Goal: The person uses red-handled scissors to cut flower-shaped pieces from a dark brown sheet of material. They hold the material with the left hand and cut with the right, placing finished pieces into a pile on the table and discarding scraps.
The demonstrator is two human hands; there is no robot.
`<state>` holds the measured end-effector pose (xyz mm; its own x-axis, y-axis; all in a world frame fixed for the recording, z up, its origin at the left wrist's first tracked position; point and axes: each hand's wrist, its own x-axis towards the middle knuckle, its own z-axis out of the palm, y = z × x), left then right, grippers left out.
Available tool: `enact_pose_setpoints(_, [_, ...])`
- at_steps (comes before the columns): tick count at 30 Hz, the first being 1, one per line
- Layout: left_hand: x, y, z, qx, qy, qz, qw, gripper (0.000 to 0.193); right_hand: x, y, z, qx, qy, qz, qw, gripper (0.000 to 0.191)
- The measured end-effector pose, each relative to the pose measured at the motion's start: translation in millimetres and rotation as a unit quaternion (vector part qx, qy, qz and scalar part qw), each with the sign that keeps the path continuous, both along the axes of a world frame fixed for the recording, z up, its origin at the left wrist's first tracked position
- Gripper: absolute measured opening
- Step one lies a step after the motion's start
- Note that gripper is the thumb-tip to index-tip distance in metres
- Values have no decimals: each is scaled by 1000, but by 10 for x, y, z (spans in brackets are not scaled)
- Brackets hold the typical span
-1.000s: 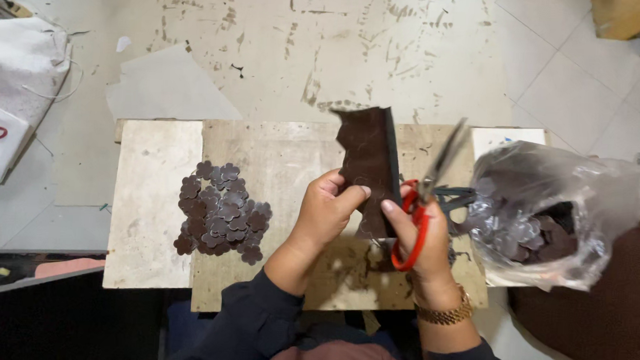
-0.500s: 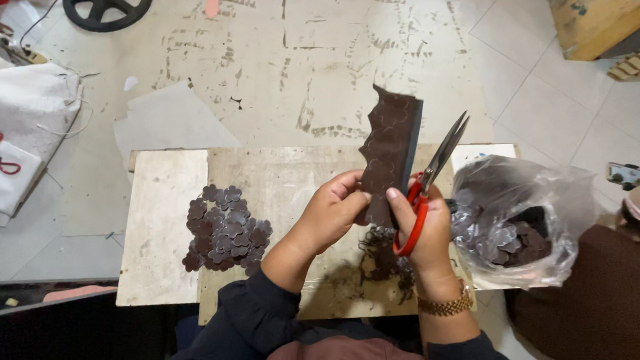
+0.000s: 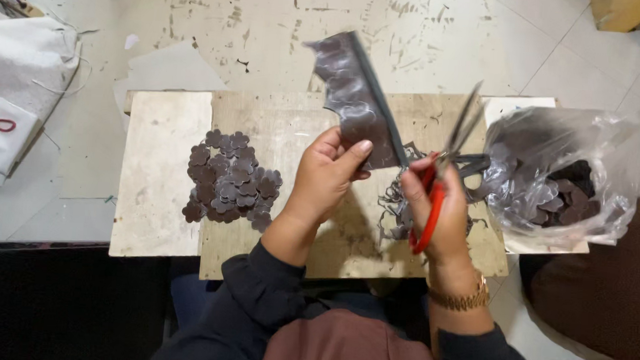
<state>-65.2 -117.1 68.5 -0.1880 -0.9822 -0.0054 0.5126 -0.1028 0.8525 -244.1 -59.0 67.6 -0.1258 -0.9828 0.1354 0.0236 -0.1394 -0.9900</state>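
Nearest: right hand (image 3: 435,208), fingers closed through the red handles of scissors (image 3: 449,161), blades pointing up and away, a gold wristband (image 3: 460,300) below. Beside it, left hand (image 3: 327,177), fingers pinching the lower end of a dark brown strip (image 3: 353,101) with 1 scalloped edge, held tilted above the wooden tabletop (image 3: 279,119). Farther out: pile of brown flower-shaped cutouts (image 3: 228,186) at left, clear plastic bag (image 3: 576,171) of similar pieces at right, thin offcut scraps (image 3: 391,206) between the hands.
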Motion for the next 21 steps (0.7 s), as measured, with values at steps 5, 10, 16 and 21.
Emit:
enact_pose_setpoints(5, [47,173,-48,-8,50,38,998,23,110,392,-262,69,25,102,992,29])
enact_pose_setpoints(10, [6,287,43,-35,47,73,996,22,262,577,-342,140,14,170,975,33])
enact_pose_setpoints(16, [-59,448,136,-79,27,75,994,26,271,528,-375,72,-16,175,982,50])
enact_pose_setpoints(21, [-195,524,159,-78,41,79,993,30,152,553,-390,76,-9,141,987,51])
